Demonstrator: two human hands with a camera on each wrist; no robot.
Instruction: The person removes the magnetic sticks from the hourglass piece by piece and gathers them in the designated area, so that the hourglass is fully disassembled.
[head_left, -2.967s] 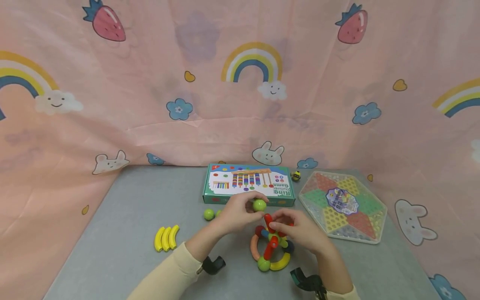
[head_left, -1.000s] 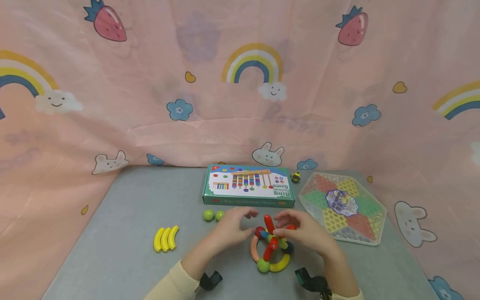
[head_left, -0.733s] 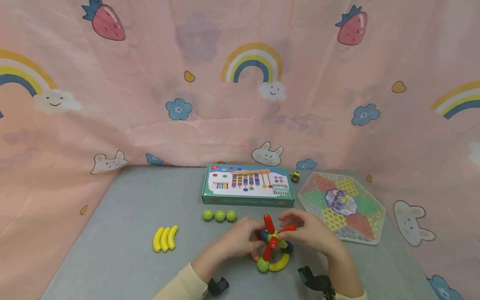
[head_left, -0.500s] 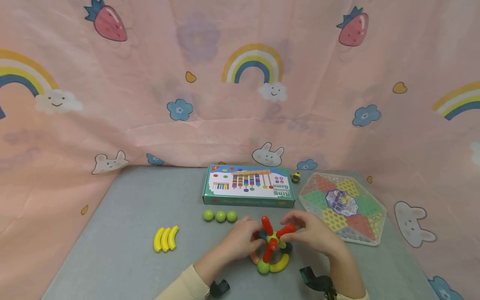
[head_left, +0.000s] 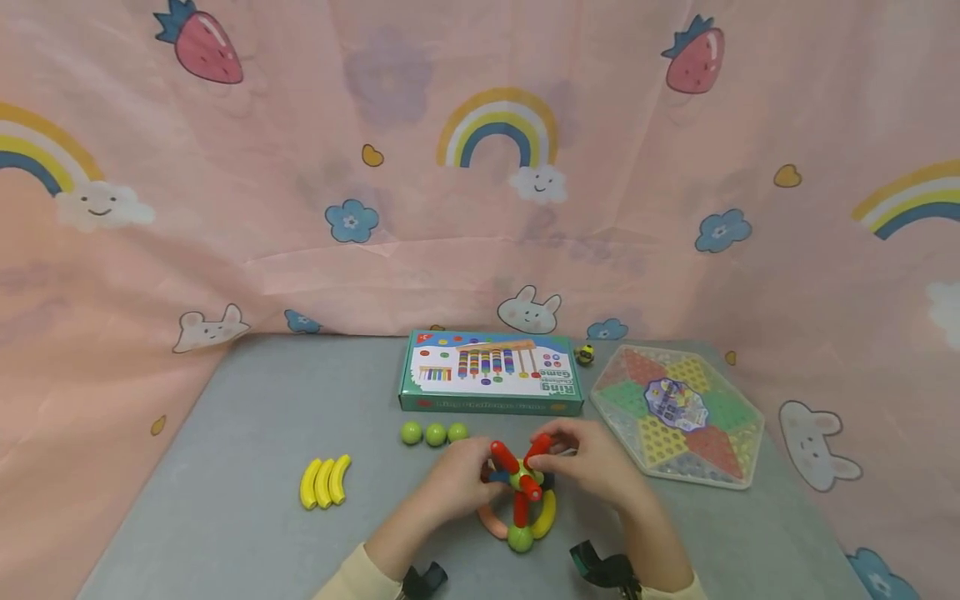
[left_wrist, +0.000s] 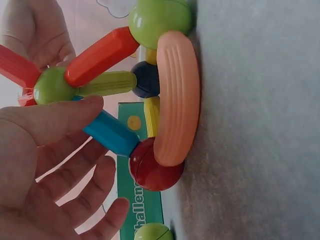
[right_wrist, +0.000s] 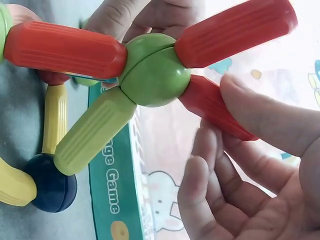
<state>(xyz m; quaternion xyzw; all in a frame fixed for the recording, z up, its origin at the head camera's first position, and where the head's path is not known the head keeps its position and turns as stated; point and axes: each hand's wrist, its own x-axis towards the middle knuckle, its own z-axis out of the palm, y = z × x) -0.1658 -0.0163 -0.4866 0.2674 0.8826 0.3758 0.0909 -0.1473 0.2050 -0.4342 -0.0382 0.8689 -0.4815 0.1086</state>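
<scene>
A magnetic stick-and-ball structure [head_left: 521, 500] stands on the table. Its base ring joins a curved orange stick [left_wrist: 179, 100], curved yellow sticks, and green, red and dark blue balls. Straight sticks rise from it to an upper green ball [right_wrist: 156, 70], from which more red sticks point outward. My left hand [head_left: 459, 482] pinches the blue stick [left_wrist: 111, 132] just below that ball, thumb in front. With thumb and fingertips, my right hand [head_left: 588, 458] pinches a red stick [right_wrist: 215, 107] that slants up to the right.
Three loose green balls [head_left: 435, 434] sit in a row before a Ring Challenge Game box [head_left: 491, 372]. Several yellow curved sticks [head_left: 325, 482] lie at left. A hexagonal game board [head_left: 678, 412] is at right, and a small bee figure [head_left: 585, 355] beside the box.
My left hand has put a green ball down beside two others and taken hold of the blue stick. The structure has turned and shifted slightly left; the right hand now grips a red stick.
</scene>
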